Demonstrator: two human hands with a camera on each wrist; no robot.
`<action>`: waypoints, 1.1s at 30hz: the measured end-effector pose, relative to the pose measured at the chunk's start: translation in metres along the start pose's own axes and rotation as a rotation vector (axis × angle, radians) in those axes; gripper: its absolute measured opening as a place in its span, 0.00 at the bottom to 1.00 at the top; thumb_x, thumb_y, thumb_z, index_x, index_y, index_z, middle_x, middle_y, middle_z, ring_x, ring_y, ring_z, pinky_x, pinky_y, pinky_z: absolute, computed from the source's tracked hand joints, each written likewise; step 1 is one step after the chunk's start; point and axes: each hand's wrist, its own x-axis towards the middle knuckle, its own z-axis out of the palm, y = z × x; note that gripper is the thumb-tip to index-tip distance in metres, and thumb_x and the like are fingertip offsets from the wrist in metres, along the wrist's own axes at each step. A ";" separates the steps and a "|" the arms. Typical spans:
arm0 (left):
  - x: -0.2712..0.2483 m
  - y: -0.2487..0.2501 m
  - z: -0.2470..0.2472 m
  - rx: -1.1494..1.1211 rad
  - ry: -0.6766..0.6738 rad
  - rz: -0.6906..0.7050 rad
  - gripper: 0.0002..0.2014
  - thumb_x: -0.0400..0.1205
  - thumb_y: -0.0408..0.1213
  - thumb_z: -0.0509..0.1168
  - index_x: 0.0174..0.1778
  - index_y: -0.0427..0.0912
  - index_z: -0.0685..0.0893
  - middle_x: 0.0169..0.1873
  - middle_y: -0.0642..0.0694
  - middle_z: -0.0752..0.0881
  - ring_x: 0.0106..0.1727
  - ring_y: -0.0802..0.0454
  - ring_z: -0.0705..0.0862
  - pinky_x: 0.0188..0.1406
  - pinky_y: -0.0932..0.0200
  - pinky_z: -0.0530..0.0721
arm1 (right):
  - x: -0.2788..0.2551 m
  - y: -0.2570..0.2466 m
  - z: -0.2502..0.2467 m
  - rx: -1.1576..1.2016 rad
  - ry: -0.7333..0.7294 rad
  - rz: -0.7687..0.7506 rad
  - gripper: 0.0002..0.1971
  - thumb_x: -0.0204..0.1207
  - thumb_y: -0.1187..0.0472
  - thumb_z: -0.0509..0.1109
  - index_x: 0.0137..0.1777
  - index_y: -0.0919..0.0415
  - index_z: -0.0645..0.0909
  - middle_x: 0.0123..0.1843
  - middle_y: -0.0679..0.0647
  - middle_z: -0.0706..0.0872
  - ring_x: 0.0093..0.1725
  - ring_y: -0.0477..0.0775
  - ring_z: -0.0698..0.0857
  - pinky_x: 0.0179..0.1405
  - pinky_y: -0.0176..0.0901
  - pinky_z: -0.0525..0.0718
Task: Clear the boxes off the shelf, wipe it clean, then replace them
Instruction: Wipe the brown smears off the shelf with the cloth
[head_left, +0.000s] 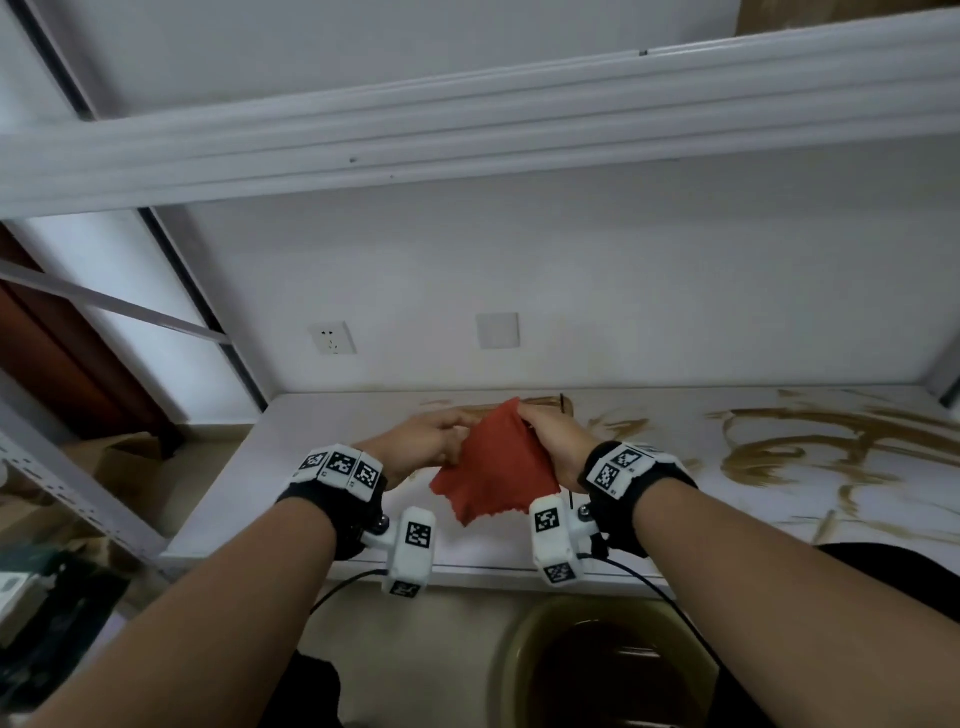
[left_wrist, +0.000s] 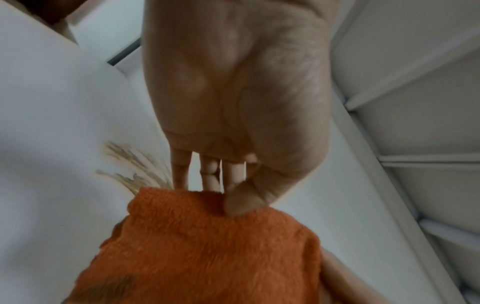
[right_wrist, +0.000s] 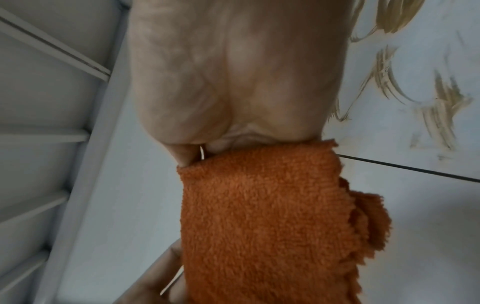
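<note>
An orange-red cloth (head_left: 496, 462) hangs between both hands above the white shelf (head_left: 322, 431). My left hand (head_left: 441, 436) pinches its left top edge; in the left wrist view the thumb (left_wrist: 241, 202) presses the cloth (left_wrist: 207, 246) against the fingers. My right hand (head_left: 545, 431) grips the right top corner, and the right wrist view shows the cloth (right_wrist: 259, 216) folded, hanging from that hand (right_wrist: 233, 82). Brown smears (head_left: 810, 441) cover the shelf's middle and right. No boxes stand on this shelf.
An upper shelf beam (head_left: 467, 130) crosses overhead. A wall socket (head_left: 332, 338) and a blank plate (head_left: 497, 330) sit on the back wall. A round basin of dark water (head_left: 602, 670) stands below the shelf's front edge. Cardboard boxes (head_left: 119, 457) lie low at the left.
</note>
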 end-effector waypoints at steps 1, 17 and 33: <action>0.000 -0.001 0.000 -0.024 -0.012 -0.024 0.18 0.73 0.24 0.61 0.56 0.44 0.84 0.57 0.46 0.85 0.56 0.52 0.82 0.51 0.61 0.78 | 0.001 0.000 0.003 -0.028 0.007 -0.011 0.13 0.81 0.53 0.60 0.49 0.60 0.82 0.44 0.58 0.86 0.43 0.57 0.85 0.48 0.48 0.83; 0.026 -0.007 -0.020 0.008 0.236 -0.101 0.18 0.76 0.36 0.73 0.59 0.42 0.76 0.54 0.38 0.85 0.50 0.45 0.86 0.47 0.57 0.87 | 0.022 0.007 0.021 -0.538 -0.029 -0.265 0.26 0.75 0.78 0.58 0.72 0.60 0.72 0.66 0.52 0.77 0.70 0.49 0.72 0.69 0.42 0.71; 0.034 -0.036 -0.022 0.517 0.210 -0.036 0.14 0.77 0.37 0.71 0.59 0.45 0.84 0.61 0.43 0.84 0.60 0.43 0.83 0.57 0.54 0.82 | 0.032 0.029 0.015 -0.599 -0.094 -0.193 0.10 0.73 0.57 0.74 0.49 0.63 0.83 0.42 0.59 0.88 0.40 0.57 0.87 0.44 0.45 0.86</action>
